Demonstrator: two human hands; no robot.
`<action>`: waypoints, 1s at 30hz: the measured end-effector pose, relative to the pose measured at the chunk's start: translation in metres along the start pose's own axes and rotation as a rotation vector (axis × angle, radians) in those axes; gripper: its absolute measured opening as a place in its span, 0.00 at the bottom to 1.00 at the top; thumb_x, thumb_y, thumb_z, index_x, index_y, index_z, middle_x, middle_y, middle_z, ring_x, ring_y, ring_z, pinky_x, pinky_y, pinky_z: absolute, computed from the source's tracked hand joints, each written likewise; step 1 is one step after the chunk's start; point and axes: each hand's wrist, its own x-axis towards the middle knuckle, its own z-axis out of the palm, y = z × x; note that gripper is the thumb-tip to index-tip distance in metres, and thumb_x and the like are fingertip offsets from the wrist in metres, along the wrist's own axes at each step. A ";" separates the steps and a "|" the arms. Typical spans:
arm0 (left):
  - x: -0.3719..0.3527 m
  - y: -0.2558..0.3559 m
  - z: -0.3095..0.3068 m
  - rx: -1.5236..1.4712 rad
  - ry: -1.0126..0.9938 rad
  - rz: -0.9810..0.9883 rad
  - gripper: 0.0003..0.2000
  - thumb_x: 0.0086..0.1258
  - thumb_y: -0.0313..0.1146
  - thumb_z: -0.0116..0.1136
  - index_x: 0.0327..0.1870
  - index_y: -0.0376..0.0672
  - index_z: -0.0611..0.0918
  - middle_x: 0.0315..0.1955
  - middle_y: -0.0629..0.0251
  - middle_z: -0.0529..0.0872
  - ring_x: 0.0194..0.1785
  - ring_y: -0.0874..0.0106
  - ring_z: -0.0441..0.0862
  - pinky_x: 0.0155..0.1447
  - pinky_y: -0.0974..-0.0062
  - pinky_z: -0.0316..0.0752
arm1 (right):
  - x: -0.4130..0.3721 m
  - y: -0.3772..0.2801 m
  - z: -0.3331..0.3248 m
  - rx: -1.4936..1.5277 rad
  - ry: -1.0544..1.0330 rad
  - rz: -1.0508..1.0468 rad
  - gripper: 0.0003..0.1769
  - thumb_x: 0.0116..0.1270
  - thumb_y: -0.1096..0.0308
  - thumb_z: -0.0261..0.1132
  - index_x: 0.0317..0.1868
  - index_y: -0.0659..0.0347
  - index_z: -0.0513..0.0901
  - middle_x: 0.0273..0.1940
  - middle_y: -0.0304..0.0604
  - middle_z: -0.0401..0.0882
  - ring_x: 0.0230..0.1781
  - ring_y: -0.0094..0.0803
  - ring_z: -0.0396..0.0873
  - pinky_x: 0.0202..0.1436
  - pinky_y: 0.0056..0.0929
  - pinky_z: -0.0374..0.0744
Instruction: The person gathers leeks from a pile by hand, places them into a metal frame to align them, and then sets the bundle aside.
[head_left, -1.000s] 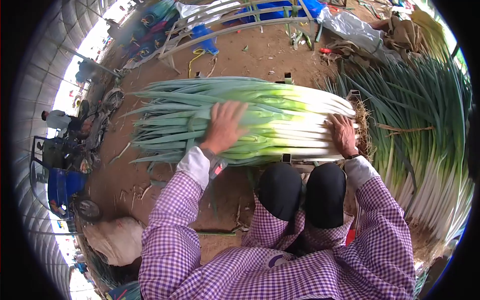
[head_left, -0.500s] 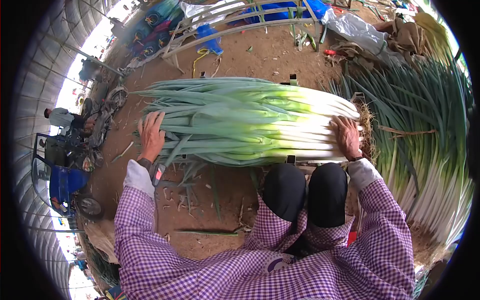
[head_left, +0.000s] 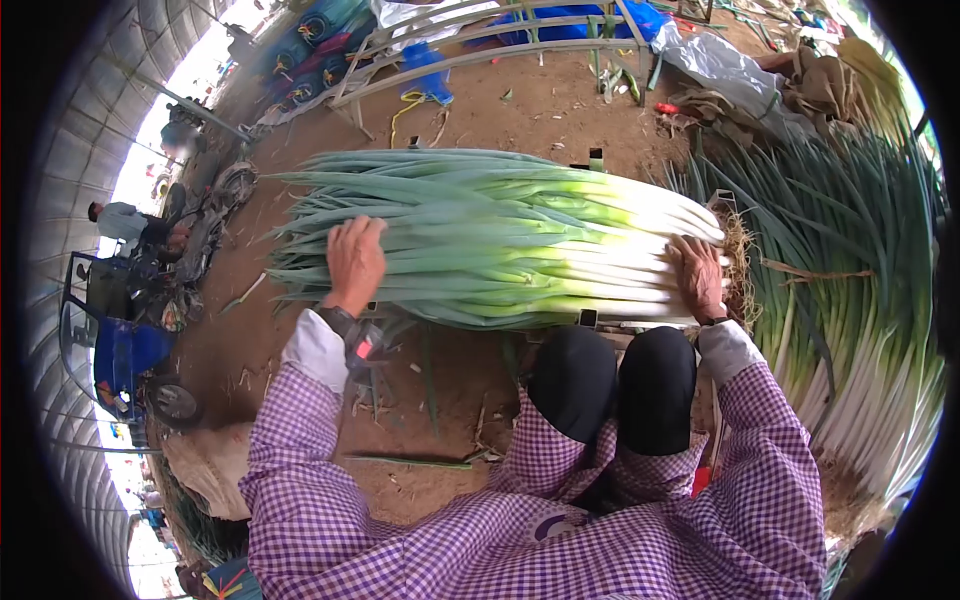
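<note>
A wide bundle of green onions (head_left: pixel 500 235) lies sideways before my knees, green leaves to the left, white stalks and roots to the right. My left hand (head_left: pixel 355 262) rests on the leaves, fingers bent over them and pressed together. On the white stalks near the roots lies my right hand (head_left: pixel 698 276), its fingers spread a little. A tool with a red part (head_left: pixel 364 348) hangs by my left wrist. Metal posts of a stand (head_left: pixel 587 318) show at the bundle's edges.
More green onions (head_left: pixel 860 330) are heaped on the right. Behind the bundle stands a bamboo frame (head_left: pixel 490 48), with a white sheet (head_left: pixel 715 65) beside it. A blue vehicle (head_left: pixel 130 355) and a seated person (head_left: pixel 125 222) are at the left.
My left hand has moved right along the leaves, from their outer part further onto the bundle, and the tool at the wrist has moved with it. My right hand has hardly moved.
</note>
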 end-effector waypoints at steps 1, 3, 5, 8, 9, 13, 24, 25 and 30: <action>0.006 -0.010 -0.001 0.006 0.069 0.070 0.13 0.61 0.19 0.57 0.45 0.44 0.85 0.39 0.62 0.82 0.49 0.58 0.81 0.52 0.58 0.71 | 0.000 -0.002 -0.002 0.002 0.003 -0.002 0.19 0.79 0.56 0.61 0.58 0.59 0.86 0.51 0.47 0.85 0.54 0.48 0.80 0.61 0.46 0.74; 0.008 -0.047 -0.011 0.123 0.053 0.120 0.15 0.63 0.20 0.54 0.49 0.44 0.84 0.42 0.59 0.82 0.51 0.55 0.80 0.55 0.56 0.72 | 0.001 -0.005 -0.005 0.016 0.007 -0.003 0.19 0.79 0.56 0.61 0.58 0.59 0.86 0.51 0.47 0.85 0.54 0.48 0.80 0.62 0.46 0.74; -0.009 -0.134 0.021 0.189 0.268 0.243 0.19 0.62 0.19 0.55 0.54 0.44 0.83 0.47 0.56 0.82 0.56 0.52 0.79 0.61 0.54 0.72 | 0.001 -0.005 -0.005 -0.006 -0.002 0.000 0.18 0.79 0.56 0.61 0.58 0.59 0.85 0.51 0.47 0.84 0.54 0.48 0.80 0.62 0.45 0.74; -0.012 -0.169 -0.021 0.291 -0.126 0.037 0.21 0.62 0.18 0.55 0.57 0.41 0.82 0.55 0.53 0.82 0.64 0.51 0.76 0.70 0.47 0.67 | 0.000 -0.001 -0.002 0.004 -0.009 -0.001 0.17 0.79 0.56 0.60 0.57 0.57 0.85 0.49 0.46 0.83 0.56 0.46 0.79 0.63 0.45 0.73; -0.004 -0.155 -0.048 0.319 -0.290 -0.085 0.21 0.61 0.18 0.55 0.58 0.40 0.82 0.57 0.53 0.83 0.66 0.52 0.76 0.72 0.46 0.65 | -0.001 0.000 0.000 0.001 0.002 0.000 0.17 0.79 0.56 0.60 0.57 0.57 0.85 0.49 0.47 0.83 0.55 0.46 0.79 0.63 0.45 0.73; 0.042 -0.052 -0.092 0.236 0.051 0.091 0.24 0.61 0.18 0.57 0.61 0.37 0.81 0.59 0.53 0.82 0.69 0.51 0.75 0.75 0.48 0.64 | -0.003 0.008 0.007 -0.030 -0.056 0.020 0.19 0.78 0.56 0.60 0.60 0.55 0.83 0.51 0.49 0.83 0.58 0.46 0.78 0.64 0.47 0.73; 0.093 0.195 0.090 -0.288 0.001 0.227 0.09 0.75 0.36 0.61 0.48 0.43 0.83 0.50 0.58 0.82 0.56 0.54 0.78 0.63 0.55 0.71 | 0.002 -0.003 -0.004 -0.056 0.012 0.056 0.17 0.78 0.52 0.61 0.58 0.51 0.83 0.57 0.44 0.79 0.59 0.46 0.77 0.64 0.47 0.74; 0.093 0.195 0.091 -0.281 -0.020 0.201 0.08 0.76 0.37 0.60 0.47 0.43 0.84 0.49 0.59 0.82 0.55 0.54 0.78 0.62 0.55 0.71 | 0.004 -0.003 -0.004 -0.062 0.013 0.061 0.18 0.78 0.52 0.61 0.59 0.51 0.83 0.57 0.44 0.79 0.59 0.45 0.77 0.64 0.47 0.74; 0.082 0.191 0.100 -0.271 -0.069 0.176 0.09 0.77 0.40 0.59 0.45 0.44 0.83 0.49 0.60 0.81 0.55 0.55 0.78 0.61 0.55 0.71 | 0.005 0.001 -0.008 -0.037 -0.029 0.050 0.19 0.78 0.52 0.61 0.61 0.51 0.83 0.59 0.46 0.78 0.60 0.45 0.77 0.65 0.47 0.73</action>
